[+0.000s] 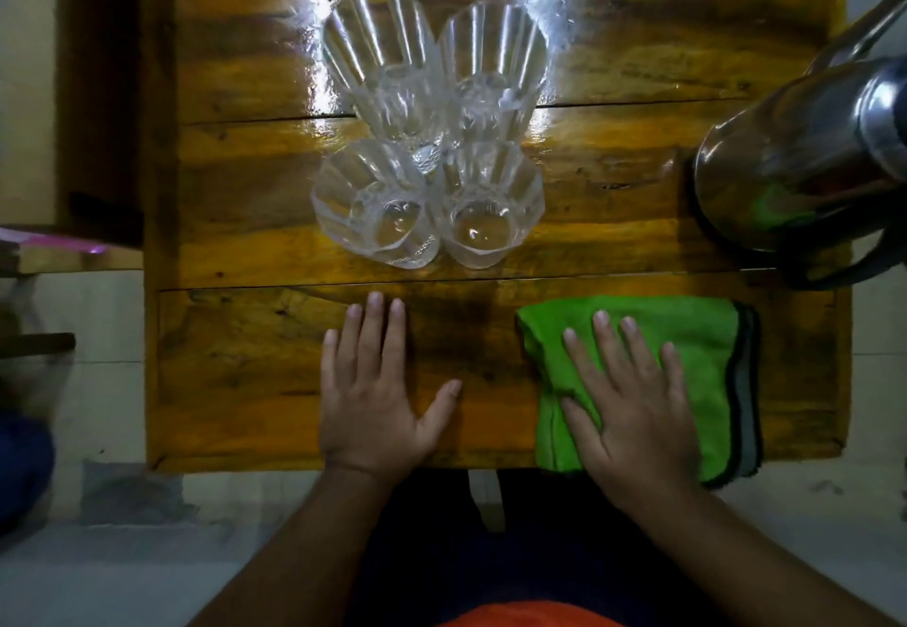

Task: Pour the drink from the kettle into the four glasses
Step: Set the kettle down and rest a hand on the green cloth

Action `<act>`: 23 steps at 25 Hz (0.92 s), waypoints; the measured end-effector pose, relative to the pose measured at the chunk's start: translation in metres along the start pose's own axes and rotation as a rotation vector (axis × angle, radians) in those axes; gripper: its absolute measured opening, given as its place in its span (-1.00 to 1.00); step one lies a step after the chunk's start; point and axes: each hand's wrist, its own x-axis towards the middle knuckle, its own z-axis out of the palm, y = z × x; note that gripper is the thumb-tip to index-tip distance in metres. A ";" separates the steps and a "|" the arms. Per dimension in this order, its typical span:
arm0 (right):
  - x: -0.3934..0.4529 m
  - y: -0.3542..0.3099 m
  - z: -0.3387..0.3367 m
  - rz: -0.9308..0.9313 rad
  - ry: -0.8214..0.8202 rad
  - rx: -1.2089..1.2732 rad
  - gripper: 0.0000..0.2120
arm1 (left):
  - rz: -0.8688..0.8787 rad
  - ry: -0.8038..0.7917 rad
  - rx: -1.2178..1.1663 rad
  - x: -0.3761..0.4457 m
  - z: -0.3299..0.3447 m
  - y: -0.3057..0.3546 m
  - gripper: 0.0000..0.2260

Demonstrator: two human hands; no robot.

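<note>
Risk: the four glasses (432, 145) stand packed rim to rim at 12 o'clock; pouring into one could splash its neighbours or knock the cluster, since they look touching.
Cause: the kettle (805, 155) looks heavy and stands well apart at 2 o'clock, so a long, one-handed swing over the glasses may wobble.
Left hand (373, 391): flat and spread, palm down on the bare tabletop (245, 381) at 7 o'clock, holding nothing.
Right hand (633, 410): flat and spread, palm resting on the folded green cloth (697, 342) at 5 o'clock, gripping nothing.
Progress: glasses appear empty; pouring looks not yet begun.
</note>
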 end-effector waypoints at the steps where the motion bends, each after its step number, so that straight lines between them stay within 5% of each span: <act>1: 0.001 -0.002 0.000 0.008 -0.007 0.005 -0.37 | 0.013 0.004 -0.002 0.001 0.003 -0.001 -0.17; 7: 0.083 -0.012 -0.021 0.177 0.037 0.060 -0.39 | 0.018 0.029 0.000 0.003 0.005 -0.002 -0.16; 12: 0.011 -0.042 0.006 0.087 -0.005 -0.008 -0.36 | 0.027 0.030 -0.002 0.002 0.007 -0.002 -0.16; 18: 0.058 -0.043 -0.004 0.151 0.041 0.013 -0.38 | 0.027 0.018 0.005 0.002 0.007 -0.001 -0.16; 23: 0.002 -0.070 0.017 0.067 0.009 -0.019 -0.34 | 0.024 0.041 -0.015 0.000 0.009 -0.001 -0.18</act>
